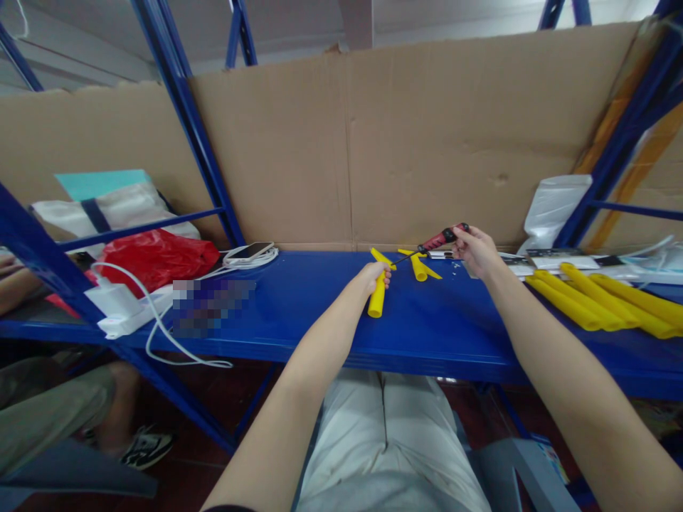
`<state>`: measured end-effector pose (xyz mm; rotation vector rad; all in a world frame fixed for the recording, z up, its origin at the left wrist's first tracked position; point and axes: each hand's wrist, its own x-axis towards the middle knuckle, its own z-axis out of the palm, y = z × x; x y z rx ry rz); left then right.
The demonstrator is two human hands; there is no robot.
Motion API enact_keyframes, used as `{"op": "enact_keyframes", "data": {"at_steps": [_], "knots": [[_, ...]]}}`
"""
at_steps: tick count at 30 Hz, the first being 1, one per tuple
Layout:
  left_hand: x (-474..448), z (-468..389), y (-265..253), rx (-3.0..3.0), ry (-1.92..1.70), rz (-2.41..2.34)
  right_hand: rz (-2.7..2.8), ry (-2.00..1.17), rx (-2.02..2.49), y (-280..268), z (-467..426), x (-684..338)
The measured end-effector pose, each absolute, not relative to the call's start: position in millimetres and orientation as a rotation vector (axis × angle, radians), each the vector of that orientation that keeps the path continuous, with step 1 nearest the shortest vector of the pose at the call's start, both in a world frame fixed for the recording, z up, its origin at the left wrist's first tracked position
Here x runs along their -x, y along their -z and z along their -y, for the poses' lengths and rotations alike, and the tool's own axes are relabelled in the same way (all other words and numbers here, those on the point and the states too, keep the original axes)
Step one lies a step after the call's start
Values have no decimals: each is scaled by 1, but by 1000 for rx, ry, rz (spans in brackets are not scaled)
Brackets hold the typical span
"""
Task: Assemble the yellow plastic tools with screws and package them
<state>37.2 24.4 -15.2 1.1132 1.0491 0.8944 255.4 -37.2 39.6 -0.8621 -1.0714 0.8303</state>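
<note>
My left hand (376, 276) is wrapped round a yellow plastic tube piece (376, 302) with flared ends, holding it just above the blue shelf. In my right hand (474, 249) is a screwdriver (440, 240) with a red and black handle, gripped near the handle's end. Its thin shaft points left and down to the yellow piece at my left hand; whether the tip touches a screw is hidden. Just behind, between the hands, lies a second yellow piece (420, 269) of similar shape. Small pale bits (455, 269) are scattered beside it.
Several yellow tubes (602, 299) are stacked at the right, near a white plastic bag (555, 210). Leftward are a phone (252, 251) on a coiled cable, a red bag (160, 256) and a power strip (131, 320). Cardboard (427, 142) walls the back. Another person's leg (64, 412) shows at left.
</note>
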Motion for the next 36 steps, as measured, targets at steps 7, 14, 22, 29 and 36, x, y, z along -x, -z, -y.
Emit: {"op": "enact_keyframes", "data": {"at_steps": [7,14,22,29,36], "knots": [[-38,-18,12,-1061,-892,-1079,1079,-781,981,-36,36,-255],[-39,-14,9,-1024,-897,-1102,1047,-644,1089,-33,34,-254],[-38,-15,9,-994,-889,-1106,1140,-408,1250,-28,34,-255],[-40,-14,7,-976,-923,-1082,1080,-425,1240,-31,36,-252],[-42,1,-2,-942,-999,-1060,1036,-361,1239,-36,38,-248]]}}
